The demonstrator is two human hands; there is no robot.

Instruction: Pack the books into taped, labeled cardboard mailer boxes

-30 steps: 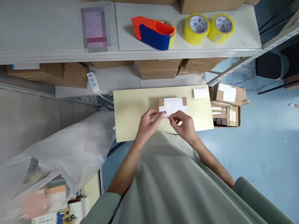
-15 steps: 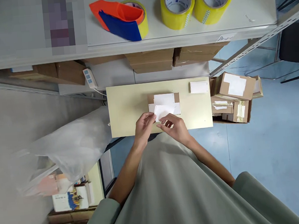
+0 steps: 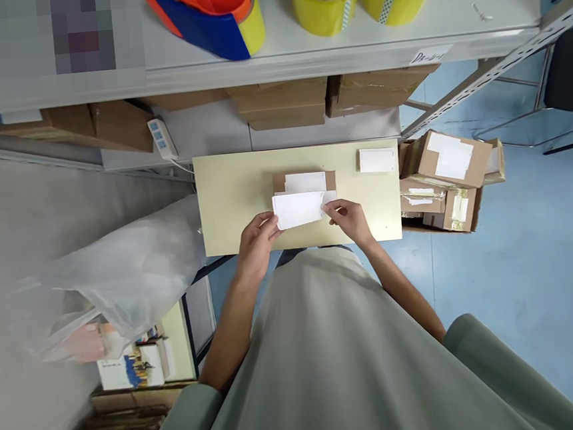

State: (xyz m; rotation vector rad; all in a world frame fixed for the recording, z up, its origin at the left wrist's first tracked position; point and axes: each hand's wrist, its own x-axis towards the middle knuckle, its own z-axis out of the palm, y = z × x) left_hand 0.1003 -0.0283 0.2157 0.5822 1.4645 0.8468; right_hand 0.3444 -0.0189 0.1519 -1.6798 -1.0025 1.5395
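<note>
A blank white slip of paper [image 3: 299, 210], possibly a label, is stretched out flat between my hands. My left hand [image 3: 256, 244] pinches its left end, and my right hand [image 3: 350, 218] has the right end between thumb and fingertip. Just behind and partly under the slip lies a small brown cardboard box [image 3: 279, 181] with white paper [image 3: 306, 182] on its top. The slip hides the box's near side. A small stack of white slips [image 3: 377, 160] rests at the back right of the cream table [image 3: 230, 206].
On the shelf above are an orange-and-blue tape dispenser [image 3: 202, 21] and two yellow tape rolls [image 3: 327, 10]. Labelled cardboard boxes [image 3: 454, 153] are piled right of the table. A translucent plastic bag [image 3: 134, 255] hangs at left. A metal shelf post [image 3: 485, 80] slants at right.
My hands have spread apart, and my right hand now grips the slip's right end. The slip, earlier partly hidden by my fingers, now shows at full width. The whole view has shifted slightly.
</note>
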